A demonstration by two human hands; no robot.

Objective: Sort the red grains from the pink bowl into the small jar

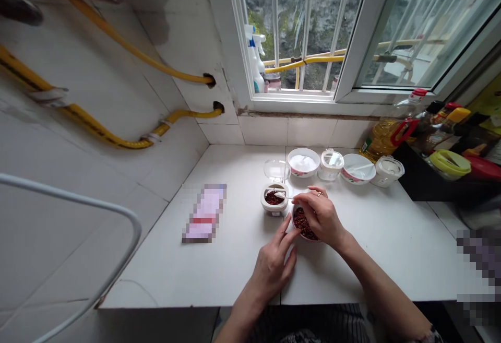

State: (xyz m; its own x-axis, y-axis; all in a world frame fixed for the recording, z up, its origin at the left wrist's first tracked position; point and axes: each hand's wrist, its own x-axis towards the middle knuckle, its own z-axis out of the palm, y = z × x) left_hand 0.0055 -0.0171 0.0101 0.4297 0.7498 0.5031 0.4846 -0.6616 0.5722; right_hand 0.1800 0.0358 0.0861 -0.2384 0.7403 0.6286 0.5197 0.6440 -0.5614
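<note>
In my right hand [321, 212] is a small white spoon [289, 197], pinched by its handle. The spoon's head lies over the mouth of a small white spice jar [274, 208], whose clear lid [276, 169] is flipped up at the back. Dark red-brown Sichuan peppercorns, as they appear, show inside the jar. Just right of it, a bowl [309, 239] contains more of the same peppercorns [302, 223], partly covered by my right hand. My left hand [274, 260] holds the bowl at its near left rim, fingers against the edge.
Behind stand a bowl of white grains [303, 164], a lidded jar [331, 165], another bowl [358, 169] with a white spoon and a second jar [388, 172]. An oil bottle [385, 131] and a black condiment rack [420, 176] stand right. A blurred pink packet [205, 212] lies left.
</note>
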